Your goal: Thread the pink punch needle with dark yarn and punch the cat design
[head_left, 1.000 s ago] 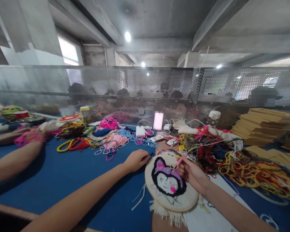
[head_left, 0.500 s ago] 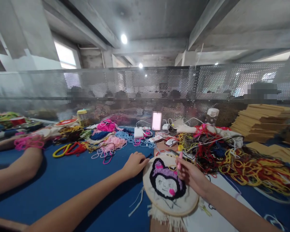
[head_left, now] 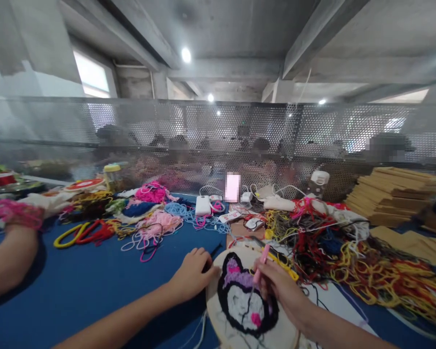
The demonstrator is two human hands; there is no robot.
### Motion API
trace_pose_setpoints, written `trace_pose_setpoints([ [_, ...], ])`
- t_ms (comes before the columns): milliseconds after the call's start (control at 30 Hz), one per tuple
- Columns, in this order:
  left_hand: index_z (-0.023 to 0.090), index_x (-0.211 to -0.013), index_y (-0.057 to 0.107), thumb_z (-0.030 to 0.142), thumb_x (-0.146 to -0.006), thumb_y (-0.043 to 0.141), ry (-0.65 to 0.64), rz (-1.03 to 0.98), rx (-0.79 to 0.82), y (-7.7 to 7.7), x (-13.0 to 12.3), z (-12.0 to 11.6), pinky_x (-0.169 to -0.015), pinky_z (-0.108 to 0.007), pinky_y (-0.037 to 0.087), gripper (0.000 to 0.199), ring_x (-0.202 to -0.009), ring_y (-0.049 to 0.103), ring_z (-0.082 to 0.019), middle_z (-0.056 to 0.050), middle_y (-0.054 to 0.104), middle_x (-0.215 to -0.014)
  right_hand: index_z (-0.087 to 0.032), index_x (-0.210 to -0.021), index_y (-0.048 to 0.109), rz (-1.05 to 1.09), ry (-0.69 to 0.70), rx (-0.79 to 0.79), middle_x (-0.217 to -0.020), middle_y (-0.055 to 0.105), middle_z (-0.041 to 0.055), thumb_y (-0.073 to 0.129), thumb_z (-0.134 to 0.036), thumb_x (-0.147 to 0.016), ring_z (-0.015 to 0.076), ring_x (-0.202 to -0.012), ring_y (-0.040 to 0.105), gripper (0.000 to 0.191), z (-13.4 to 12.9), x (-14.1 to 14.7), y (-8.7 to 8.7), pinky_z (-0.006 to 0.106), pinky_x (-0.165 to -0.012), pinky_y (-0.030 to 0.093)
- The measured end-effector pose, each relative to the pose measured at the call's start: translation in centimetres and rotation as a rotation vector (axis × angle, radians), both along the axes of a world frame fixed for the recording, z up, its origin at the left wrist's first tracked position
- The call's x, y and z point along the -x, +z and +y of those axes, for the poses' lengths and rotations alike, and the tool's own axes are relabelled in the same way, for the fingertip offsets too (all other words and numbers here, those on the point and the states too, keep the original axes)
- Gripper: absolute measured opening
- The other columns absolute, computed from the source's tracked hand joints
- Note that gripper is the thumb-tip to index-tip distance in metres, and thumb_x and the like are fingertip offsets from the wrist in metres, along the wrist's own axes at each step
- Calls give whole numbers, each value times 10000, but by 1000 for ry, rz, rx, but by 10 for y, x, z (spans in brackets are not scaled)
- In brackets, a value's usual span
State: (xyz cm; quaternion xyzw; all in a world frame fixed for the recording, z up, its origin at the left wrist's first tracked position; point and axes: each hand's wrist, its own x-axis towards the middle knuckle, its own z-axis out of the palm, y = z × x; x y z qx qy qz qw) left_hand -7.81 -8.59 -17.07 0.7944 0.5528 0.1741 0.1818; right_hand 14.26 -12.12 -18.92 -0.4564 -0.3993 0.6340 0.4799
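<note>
Two bare hands are engaged at one embroidery hoop [head_left: 212,310], lower centre of the head view, over the blue counter [head_left: 112,286]. The right hand [head_left: 281,286] is closed in a pinch round a pink-handled punch needle [head_left: 262,261]. The left hand [head_left: 192,277] is half curled with its thumb at the hoop's upper left rim; whether it clamps or merely rests there cannot be told.

Risks noted:

1. Hoop shift. If the left hand is only resting, pressure from the needle could turn the hoop and send the point astray. The underside support is not visible.

2. Damaged stitching. The needle's shaft slants over the white face of the stitched character [head_left: 236,303]; a slip could snag finished loops.

3. Finger prick. Likely only if left fingers slide beneath the cloth, under the point.

4. Snagged strands. The tangled yarn heap [head_left: 381,276], right of frame, lies near the right forearm; a wide elbow movement could drag loops toward the hoop.
</note>
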Motion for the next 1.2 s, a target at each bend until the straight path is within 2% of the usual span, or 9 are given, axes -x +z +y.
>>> trace_pose_setpoints([
  [100, 157, -725, 546, 402, -772, 476, 50, -415, 276, 9, -3, -1, -730, -326, 389, 259, -785, 507, -200, -41, 560, -758, -158, -641, 573, 1, -29, 4, -486, 507, -37, 691, -504, -647, 66, -411, 398, 366, 0, -1, 0, 196, -430, 309],
  [200, 157, -960, 577, 344, -765, 536, -50, -867, 648, 21, -5, -9, -735, -297, 416, 273, -823, 562, -183, -39, 606, -855, -171, -673, 572, 107, -89, -5, -504, 510, -44, 720, -464, -627, 71, -438, 409, 332, -3, -2, 4, 198, -453, 335],
  [300, 283, -1262, 403, 218, -679, 669, -222, -999, 969, 25, -6, -18, -724, -296, 455, 645, -882, 596, -191, -28, 615, -1027, -173, -666, 567, 204, -141, -17, -509, 488, -53, 732, -449, -618, 67, -456, 397, 325, -4, -5, 8, 190, -459, 337],
  [367, 326, -1324, 306, 156, -638, 706, -251, -967, 1065, 23, -7, -22, -671, -276, 474, 812, -877, 613, -198, -30, 620, -1052, -172, -629, 550, 216, -143, -10, -493, 456, -59, 729, -451, -622, 65, -447, 382, 332, -2, -8, 11, 191, -450, 329],
  [600, 357, -1393, 116, 74, -633, 691, -258, -1001, 1014, 7, -7, -18, -661, -277, 504, 993, -868, 627, -200, -49, 605, -1121, -181, -606, 500, 152, -158, -179, -534, 433, -52, 619, -488, -743, 74, -464, 368, 357, 11, -9, 25, 209, -464, 309],
  [700, 347, -1400, 126, 39, -620, 675, -263, -1067, 964, 2, -9, -20, -716, -303, 504, 1002, -908, 615, -212, -51, 597, -1142, -184, -625, 508, 29, -185, -342, -595, 442, -38, 546, -482, -809, 88, -535, 391, 352, 8, -10, 23, 221, -516, 324],
  [933, 284, -1402, 182, 3, -606, 640, -236, -1143, 812, -2, -16, -32, -888, -370, 440, 961, -1066, 530, -249, -56, 555, -1220, -208, -791, 505, -173, -52, -563, -719, 508, -17, 424, -427, -899, 105, -633, 448, 258, -14, -12, 20, 235, -594, 362],
  [1100, 245, -1406, 144, 31, -626, 643, -276, -1116, 761, -3, -15, -36, -892, -362, 425, 951, -1074, 506, -242, -56, 559, -1201, -217, -846, 490, -163, 151, -526, -690, 537, -30, 443, -405, -899, 90, -619, 490, 201, -31, -10, 30, 215, -594, 399],
  [1200, 237, -1406, 134, 59, -663, 640, -295, -1081, 739, -5, -14, -37, -920, -372, 403, 916, -1066, 505, -227, -57, 555, -1197, -225, -868, 489, -83, 165, -473, -698, 554, -34, 436, -402, -904, 81, -621, 505, 188, -35, -10, 34, 201, -598, 419],
])
